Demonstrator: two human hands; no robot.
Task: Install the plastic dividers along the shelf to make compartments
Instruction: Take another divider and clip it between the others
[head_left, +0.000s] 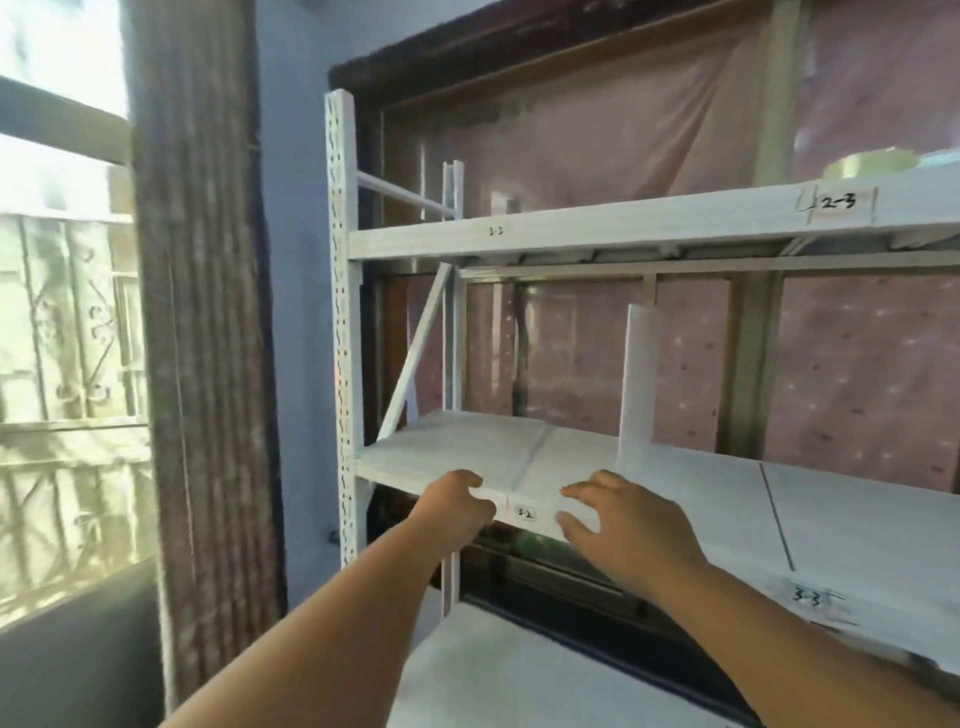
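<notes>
The front edge of the shelf (447, 457) is gripped by the left hand (453, 506), fingers curled over it. The right hand (618, 519) is held spread, nothing grasped, near label 3-2 (524, 514). A white divider (638, 384) is seen upright on the shelf, behind.

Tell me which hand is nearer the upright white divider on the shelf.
Right. The right hand is just below-left of the divider; the left hand is farther left at the shelf edge.
</notes>
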